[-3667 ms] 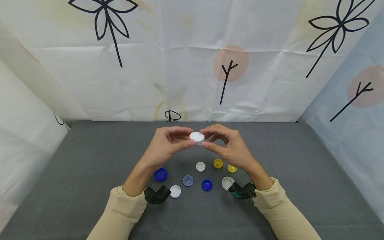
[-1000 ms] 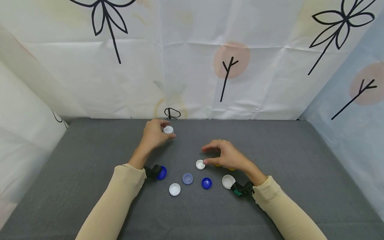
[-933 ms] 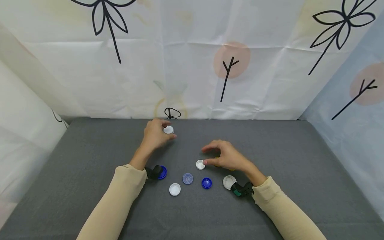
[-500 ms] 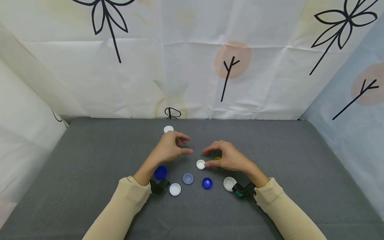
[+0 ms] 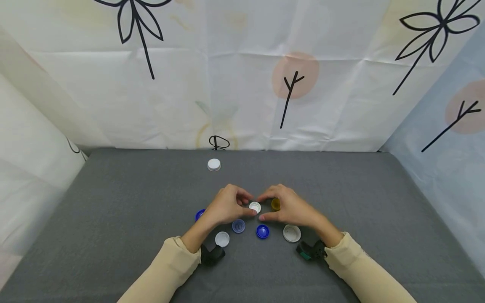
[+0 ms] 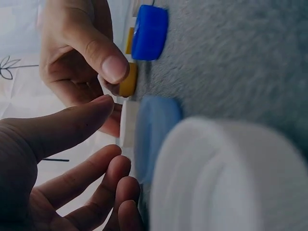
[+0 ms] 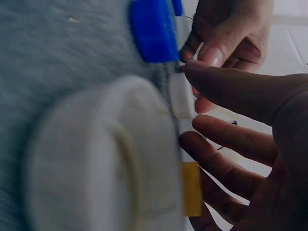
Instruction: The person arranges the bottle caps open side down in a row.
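Left hand (image 5: 229, 205) has come down from the far cap (image 5: 214, 164), joining the right hand (image 5: 289, 205) around the small white cap (image 5: 255, 206) on the table (image 5: 125, 219): round, ringed inside, both hands' fingers loose, released. Left wrist view, a pale edge alongside the bluish cap (image 6: 158, 137); right wrist view, a plain white wall near both hands.

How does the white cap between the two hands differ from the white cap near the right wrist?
The small cap is narrower than the large cap. The small cap lies between the left hand and right hand; the large cap lies nearer the person. Both are white, round and on the grey table.
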`<state>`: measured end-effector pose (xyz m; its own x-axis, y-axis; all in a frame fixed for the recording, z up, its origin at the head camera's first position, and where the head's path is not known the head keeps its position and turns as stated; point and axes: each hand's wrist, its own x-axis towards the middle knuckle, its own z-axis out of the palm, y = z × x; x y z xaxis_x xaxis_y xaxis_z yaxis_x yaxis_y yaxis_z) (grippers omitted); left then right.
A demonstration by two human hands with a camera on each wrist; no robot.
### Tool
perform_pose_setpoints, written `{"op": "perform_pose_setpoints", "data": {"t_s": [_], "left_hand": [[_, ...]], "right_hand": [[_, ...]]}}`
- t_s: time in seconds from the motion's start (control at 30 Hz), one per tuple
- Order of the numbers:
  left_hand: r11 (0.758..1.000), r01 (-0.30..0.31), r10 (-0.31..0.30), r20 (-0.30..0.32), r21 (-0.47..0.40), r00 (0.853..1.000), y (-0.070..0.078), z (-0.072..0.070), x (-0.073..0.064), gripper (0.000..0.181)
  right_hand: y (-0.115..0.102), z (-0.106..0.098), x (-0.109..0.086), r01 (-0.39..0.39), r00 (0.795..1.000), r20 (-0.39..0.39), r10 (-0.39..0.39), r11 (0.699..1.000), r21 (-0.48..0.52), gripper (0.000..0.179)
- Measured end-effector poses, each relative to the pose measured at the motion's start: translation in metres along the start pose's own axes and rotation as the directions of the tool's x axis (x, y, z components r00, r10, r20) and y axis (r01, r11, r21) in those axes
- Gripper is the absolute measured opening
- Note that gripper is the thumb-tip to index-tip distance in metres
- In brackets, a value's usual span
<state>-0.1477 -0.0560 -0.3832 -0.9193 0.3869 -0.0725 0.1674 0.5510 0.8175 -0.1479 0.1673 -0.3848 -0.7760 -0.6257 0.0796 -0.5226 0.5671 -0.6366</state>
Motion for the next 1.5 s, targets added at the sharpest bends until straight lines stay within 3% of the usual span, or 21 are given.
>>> {"op": "perform_pose_setpoints", "data": {"t_s": [0.33, 0.73, 1.0, 1.3, 1.5], "left_hand": [[0.999, 0.001, 0.000, -0.030, 0.037, 1.000, 0.000, 0.008, -0.003, 0.023], [0.997, -0.030, 0.032, -0.039, 0.066, 0.999, -0.001, 0.011, -0.004, 0.019], [0.999, -0.049, 0.049, -0.046, 0.000, 0.998, 0.002, 0.009, -0.006, 0.023], [0.987, -0.151, 0.145, -0.091, -0.056, 0.985, 0.005, 0.002, -0.012, 0.023], [0.979, -0.182, 0.172, -0.105, -0.089, 0.979, 0.009, -0.006, -0.016, 0.025]], "right_hand": [[-0.001, 0.009, -0.001, -0.032, 0.999, -0.036, 0.030, 0.999, -0.042, 0.034], [0.001, 0.011, 0.000, 0.005, 0.997, -0.071, -0.008, 0.999, -0.044, 0.025], [0.001, 0.008, -0.001, 0.047, 0.994, -0.098, -0.045, 0.999, 0.017, 0.026], [-0.003, 0.002, -0.003, 0.053, 0.993, -0.114, -0.034, 0.984, 0.172, 0.028], [-0.008, -0.001, -0.003, 0.081, 0.986, -0.160, -0.048, 0.975, 0.207, 0.029]]}}
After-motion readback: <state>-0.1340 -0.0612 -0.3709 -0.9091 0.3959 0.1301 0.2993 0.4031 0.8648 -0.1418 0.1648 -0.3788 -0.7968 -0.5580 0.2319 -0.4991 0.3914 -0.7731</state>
